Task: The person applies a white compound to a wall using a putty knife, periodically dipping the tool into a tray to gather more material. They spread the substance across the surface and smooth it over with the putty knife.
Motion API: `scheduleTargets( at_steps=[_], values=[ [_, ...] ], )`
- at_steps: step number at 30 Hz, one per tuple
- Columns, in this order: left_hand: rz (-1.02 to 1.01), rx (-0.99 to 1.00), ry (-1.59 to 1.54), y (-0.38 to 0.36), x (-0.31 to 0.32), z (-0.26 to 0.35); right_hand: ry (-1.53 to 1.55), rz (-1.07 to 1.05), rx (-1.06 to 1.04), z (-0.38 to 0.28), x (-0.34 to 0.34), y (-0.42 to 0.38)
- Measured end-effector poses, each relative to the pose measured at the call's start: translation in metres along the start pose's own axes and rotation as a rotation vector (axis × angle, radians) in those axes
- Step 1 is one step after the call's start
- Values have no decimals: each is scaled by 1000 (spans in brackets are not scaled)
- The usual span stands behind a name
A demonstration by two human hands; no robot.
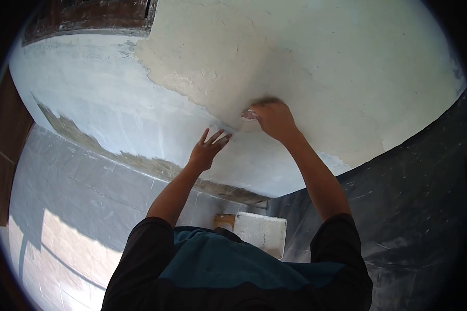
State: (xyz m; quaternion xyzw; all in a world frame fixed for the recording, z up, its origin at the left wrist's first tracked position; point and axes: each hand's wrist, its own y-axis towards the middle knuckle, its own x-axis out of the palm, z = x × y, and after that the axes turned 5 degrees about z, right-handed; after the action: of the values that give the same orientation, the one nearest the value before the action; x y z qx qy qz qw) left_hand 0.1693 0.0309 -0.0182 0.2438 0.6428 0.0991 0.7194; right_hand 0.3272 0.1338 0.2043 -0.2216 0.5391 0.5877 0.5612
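My right hand [275, 119] is closed around a small flat brown piece [249, 115] smeared with white. It holds this against or just off the wall [321, 78]; whether it is a scraper or a sanding piece cannot be made out. Motion blurs the back of that hand. Lower and to the left, my left hand [207, 150] has its fingers spread, the tips at or very near the wall, with nothing visible in it. Between both hands runs the ragged border of a white coating [166, 124] over the beige wall surface.
A white-smeared rectangular tray or board [262, 233] lies below, with a brown piece [224, 221] beside it. Dark sheeting [410, 181] lies at right, grey floor tiles [88, 171] at left. A brown wooden frame [88, 15] is at the upper left. Bare grey strips show low on the wall.
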Motion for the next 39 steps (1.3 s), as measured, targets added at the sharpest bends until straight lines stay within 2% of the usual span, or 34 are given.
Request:
scheduleTargets(
  at_steps=[4,6,10,12,13,16,18,20,22,25,26,28,32,34,35,37,39],
  values=[
    [21,15,56,0,7,-2,84,77,74,-5,-17,4],
    [28,-1,54,-1,9,1,111,-57,16,-8,-11,2],
    [-30,-11,69,0,-1,4,-54,-70,-87,-6,8,3],
    [-4,2,77,-1,4,-2,74,157,4,-6,-8,11],
    [20,18,82,-2,7,-3,74,154,-3,-7,-13,13],
    [13,14,126,-1,6,-2,111,50,21,-13,-14,10],
    [8,12,126,-1,5,-1,-53,-169,-33,-15,11,6],
    [0,5,128,-1,8,-2,-89,-135,-104,-13,16,11],
    [8,15,129,-1,16,-4,27,94,-26,-11,8,19],
    [-29,30,205,-1,9,-5,133,181,-34,-22,-20,28],
    [-26,28,203,0,8,-4,130,179,-37,-20,-16,25],
    [-50,11,197,0,8,-3,8,-100,-33,-15,2,14],
    [-42,5,189,-1,7,-3,-78,-67,-76,-13,8,18],
    [-32,16,195,-1,8,-3,83,180,-14,-14,-5,26],
    [-35,14,190,-2,9,-2,85,175,-15,-15,-6,24],
    [-37,16,200,0,9,-4,47,-19,-10,-17,-7,22],
    [-29,9,182,-1,9,-2,-30,-67,-14,-18,7,15]
  ],
)
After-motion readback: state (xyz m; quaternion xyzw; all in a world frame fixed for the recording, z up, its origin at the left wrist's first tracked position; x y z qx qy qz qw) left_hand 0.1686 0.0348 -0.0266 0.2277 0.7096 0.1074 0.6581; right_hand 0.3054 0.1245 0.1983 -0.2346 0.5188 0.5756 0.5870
